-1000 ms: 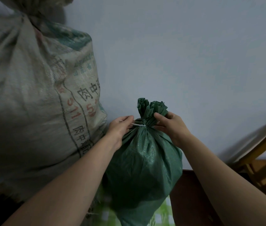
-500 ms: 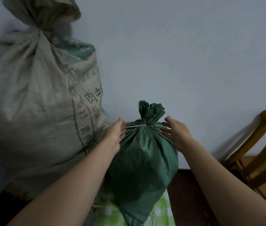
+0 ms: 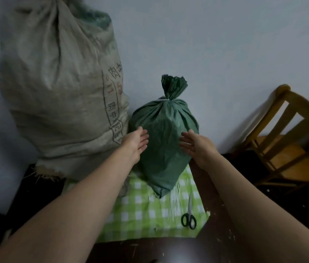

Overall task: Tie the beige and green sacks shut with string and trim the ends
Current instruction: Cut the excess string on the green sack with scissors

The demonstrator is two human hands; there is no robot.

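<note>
the small dark-green woven plastic sack point(image 3: 165, 141) stands upright on the green-and-white checked cloth point(image 3: 140, 211), close to the pale wall. its left flank is against the tall beige woven sack with printed lettering point(image 3: 58, 92). its neck is gathered and cinched by a thin pale string point(image 3: 162, 99), with a ruffled tuft above the tie. the left hand point(image 3: 136, 142) and right hand point(image 3: 195, 144) flank its belly, palms facing each other, fingers straight and gripping nothing. whether the palms press the fabric or hover just off it is hard to tell from this angle.

the green sack looks soft and crinkly, slick woven plastic over a loose filling, so it will likely slump and slide rather than hold its shape. it seems light enough for two hands. the surest hold would be both palms round the bulge, or a fist round the neck just below the string. the beige sack looks heavy and is better left standing and handled only at its neck, which sits blurred at the top edge.

there are two sacks, one beige and one green. one pair of black-handled scissors point(image 3: 188, 219) lies near the cloth's right edge. one loose bundle of pale string lengths point(image 3: 174, 204) lies just beside them, its strands too fine to count. one wooden chair point(image 3: 290, 137) stands to the right.
</note>
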